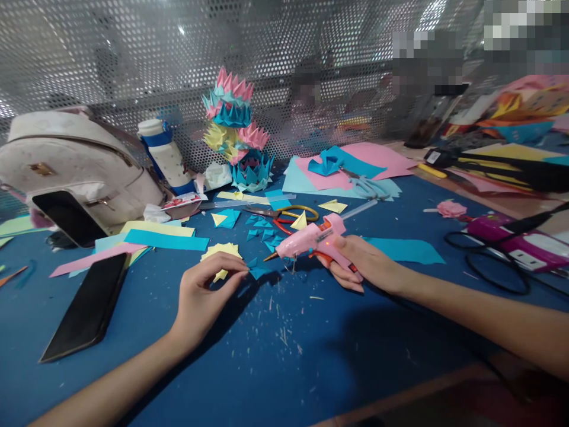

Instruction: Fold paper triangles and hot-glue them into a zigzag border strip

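Observation:
Between its thumb and fingertips, my left hand (207,290) pinches a small folded blue paper piece (258,269). My right hand (360,264) is wrapped round the handle of a pink glue gun (309,237). The gun's metal nozzle points left, close to the blue piece; whether they touch is unclear. A yellow pointed paper ring (220,255) lies just behind my left fingers, partly hidden by them. Small folded blue triangles (262,231) are scattered on the table behind the nozzle, beside a yellow folded triangle (300,220).
Scissors (288,213) lie behind the triangles. A tall folded-paper model (235,130) stands at the back. Two phones (89,308), a backpack (75,160) and a bottle (164,154) are on the left. A purple power strip (511,243) with black cables is at right.

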`<control>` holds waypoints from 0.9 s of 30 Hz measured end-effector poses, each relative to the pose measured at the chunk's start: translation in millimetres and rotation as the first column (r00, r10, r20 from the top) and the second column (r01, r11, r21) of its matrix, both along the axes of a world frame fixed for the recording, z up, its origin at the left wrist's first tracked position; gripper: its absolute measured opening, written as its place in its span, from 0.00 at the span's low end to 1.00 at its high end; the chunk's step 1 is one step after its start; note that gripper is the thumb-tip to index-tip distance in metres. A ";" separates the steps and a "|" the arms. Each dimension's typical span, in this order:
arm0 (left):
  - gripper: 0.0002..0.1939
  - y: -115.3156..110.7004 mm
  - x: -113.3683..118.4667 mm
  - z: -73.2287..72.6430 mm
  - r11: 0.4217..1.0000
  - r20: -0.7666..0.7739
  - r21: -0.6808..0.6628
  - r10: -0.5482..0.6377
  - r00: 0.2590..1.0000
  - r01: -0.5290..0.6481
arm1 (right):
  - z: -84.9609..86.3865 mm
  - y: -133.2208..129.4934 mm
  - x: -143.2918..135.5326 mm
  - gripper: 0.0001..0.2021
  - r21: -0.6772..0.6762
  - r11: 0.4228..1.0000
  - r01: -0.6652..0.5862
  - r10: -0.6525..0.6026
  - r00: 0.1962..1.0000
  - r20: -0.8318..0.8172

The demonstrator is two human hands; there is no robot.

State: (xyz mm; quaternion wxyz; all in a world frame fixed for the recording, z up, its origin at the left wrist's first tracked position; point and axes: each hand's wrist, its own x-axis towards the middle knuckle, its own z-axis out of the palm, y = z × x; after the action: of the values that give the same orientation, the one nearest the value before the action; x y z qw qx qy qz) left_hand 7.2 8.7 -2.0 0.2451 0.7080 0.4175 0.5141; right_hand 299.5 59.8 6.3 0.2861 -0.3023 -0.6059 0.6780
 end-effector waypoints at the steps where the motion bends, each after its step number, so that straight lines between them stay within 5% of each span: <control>1: 0.06 -0.1 -0.1 -0.1 1.000 0.001 -0.001 -0.001 1.000 0.001 | -0.5 0.2 0.0 0.27 -0.003 1.000 -0.004 0.004 1.000 0.003; 27: 0.07 1.1 -0.6 -1.7 1.000 0.007 0.002 -0.024 1.000 0.024 | -4.9 -0.4 -0.4 0.27 0.018 0.998 -0.053 0.053 0.998 0.032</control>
State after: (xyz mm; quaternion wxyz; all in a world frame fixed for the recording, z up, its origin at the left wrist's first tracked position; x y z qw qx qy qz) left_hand 6.6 9.7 -3.8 0.2521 0.7114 0.4077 0.5139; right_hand 299.0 59.3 1.5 0.2612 -0.2941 -0.6245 0.6747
